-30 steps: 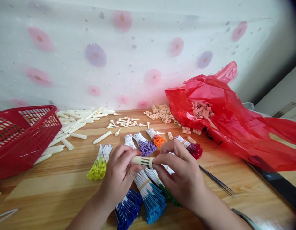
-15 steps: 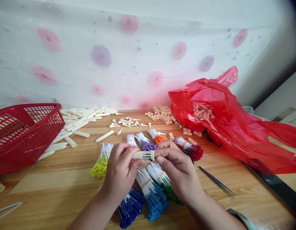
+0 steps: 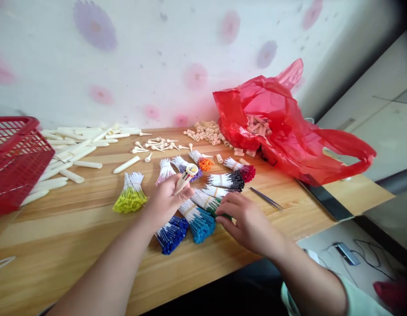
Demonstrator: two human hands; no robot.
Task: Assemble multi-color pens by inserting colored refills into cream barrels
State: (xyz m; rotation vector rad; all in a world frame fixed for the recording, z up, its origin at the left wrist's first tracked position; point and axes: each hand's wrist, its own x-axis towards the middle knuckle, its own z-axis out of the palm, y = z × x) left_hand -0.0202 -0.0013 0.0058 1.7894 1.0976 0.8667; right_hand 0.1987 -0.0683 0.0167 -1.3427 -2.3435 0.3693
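Observation:
My left hand (image 3: 166, 197) is closed around a cream multicolor pen barrel (image 3: 186, 176), tilted with its slotted, open end upward; coloured bits show in its slots. My right hand (image 3: 244, 219) is at the green-tipped bundle of pen refills (image 3: 206, 202), its thumb and fingers apart around the green ends. Whether it touches them I cannot tell. Beside the hands lie banded refill bundles: light blue (image 3: 200, 221), dark blue (image 3: 172, 232), black (image 3: 226, 180), red (image 3: 243, 170), orange (image 3: 201, 161) and yellow (image 3: 130, 193).
A red basket (image 3: 19, 166) stands at left beside long cream barrels (image 3: 72, 153). Small pointed cream parts (image 3: 157, 144) lie at the back. Peach slotted parts (image 3: 208, 131) spill near a red plastic bag (image 3: 265, 109). Tweezers (image 3: 265, 199) and a dark flat object (image 3: 325, 199) are at right.
My right hand has let go of the pen barrel's end and moved down to the green refills. My left hand still holds the barrel, now turned upward. The view has swung right.

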